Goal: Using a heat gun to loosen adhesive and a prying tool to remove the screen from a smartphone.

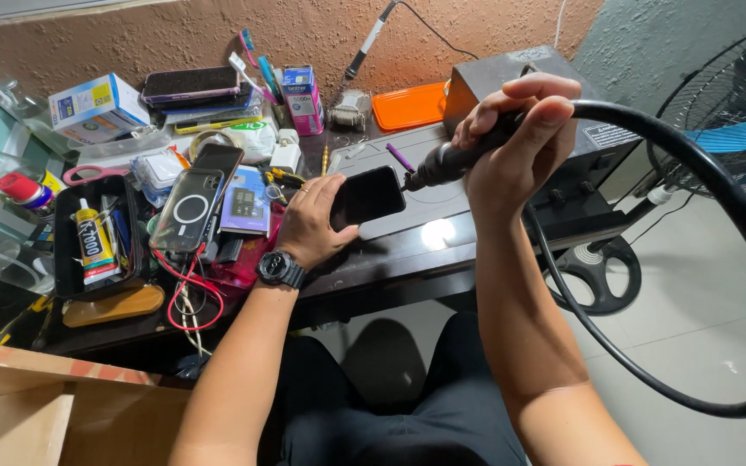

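My left hand (311, 220), with a black watch on the wrist, holds a small black phone (368, 196) tilted up on the grey work mat (442, 203). My right hand (518, 129) grips a black rotary handpiece (449, 162) joined to a thick black flexible hose (718, 190). The handpiece tip touches or sits just at the phone's upper right edge. The hose loops wide to the right and down past my right forearm.
Left of the mat lie several phones (190, 207), a black tray with a glue tube (92, 242), red wires, small boxes and an orange tray (407, 105). A dark box (511, 73) stands behind my right hand. A floor fan (736, 112) stands at right.
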